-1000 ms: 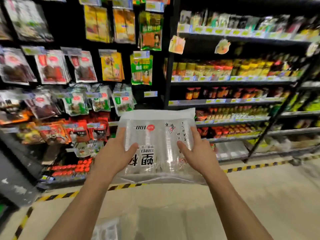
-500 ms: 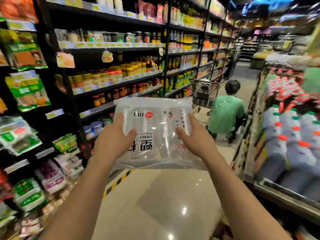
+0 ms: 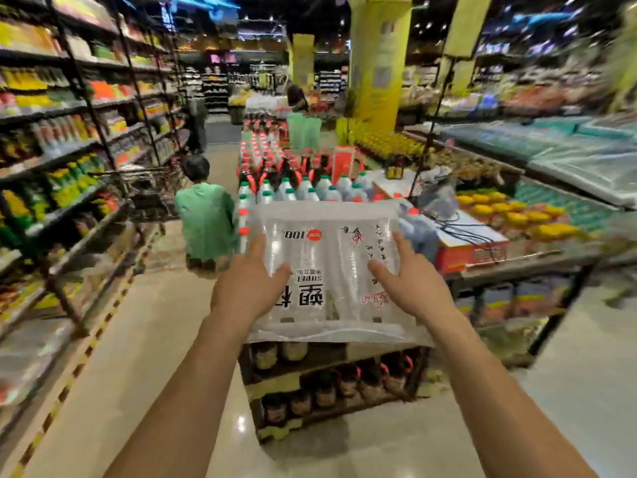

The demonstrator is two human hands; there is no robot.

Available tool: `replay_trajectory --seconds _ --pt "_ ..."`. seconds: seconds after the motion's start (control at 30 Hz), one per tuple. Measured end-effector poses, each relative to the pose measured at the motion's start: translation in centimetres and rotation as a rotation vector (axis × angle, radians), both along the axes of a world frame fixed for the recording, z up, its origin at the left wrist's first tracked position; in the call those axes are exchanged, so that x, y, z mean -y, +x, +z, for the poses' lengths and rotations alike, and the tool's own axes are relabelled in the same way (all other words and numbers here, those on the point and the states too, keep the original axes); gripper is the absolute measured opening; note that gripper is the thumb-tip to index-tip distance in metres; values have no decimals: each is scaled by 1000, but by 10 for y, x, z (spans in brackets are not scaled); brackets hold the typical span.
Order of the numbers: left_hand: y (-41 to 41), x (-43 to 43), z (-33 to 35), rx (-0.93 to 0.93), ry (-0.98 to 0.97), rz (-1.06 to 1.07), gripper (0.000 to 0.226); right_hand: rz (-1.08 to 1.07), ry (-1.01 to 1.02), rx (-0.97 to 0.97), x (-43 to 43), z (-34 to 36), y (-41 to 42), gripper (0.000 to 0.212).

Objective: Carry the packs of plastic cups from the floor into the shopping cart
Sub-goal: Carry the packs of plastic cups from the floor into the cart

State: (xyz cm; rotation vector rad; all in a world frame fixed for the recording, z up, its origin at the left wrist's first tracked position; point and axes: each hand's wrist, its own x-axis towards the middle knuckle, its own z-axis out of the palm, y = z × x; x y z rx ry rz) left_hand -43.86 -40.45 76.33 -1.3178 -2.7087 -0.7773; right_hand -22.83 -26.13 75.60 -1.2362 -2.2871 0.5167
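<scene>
I hold a clear pack of plastic cups (image 3: 327, 257) flat at chest height in front of me, its printed label upside down to me. My left hand (image 3: 246, 288) grips its left side, thumb on top. My right hand (image 3: 410, 284) grips its right side the same way. A shopping cart (image 3: 148, 191) stands far down the aisle on the left, beside a crouching person in a green top (image 3: 206, 219).
A low stand of bottles (image 3: 310, 181) with boxed goods beneath is straight ahead under the pack. Shelving (image 3: 69, 160) lines the left side, with a yellow-black floor stripe (image 3: 79, 367) along it. Produce tables (image 3: 517, 215) fill the right. Shiny floor runs between.
My view has swung right, from the snack wall to the open aisle and the bottle stand. The pack stays held in both hands in the same grip.
</scene>
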Motion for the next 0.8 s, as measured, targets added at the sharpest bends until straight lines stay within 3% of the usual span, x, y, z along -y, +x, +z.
replay_trajectory --seconds 0.37,0.8 --pt "275 -258 -1 55 38 -417 76 -415 5 3 -175 -5 316 79" --pt "466 -525 -12 27 71 -746 71 -730 13 28 -368 -27 516 84"
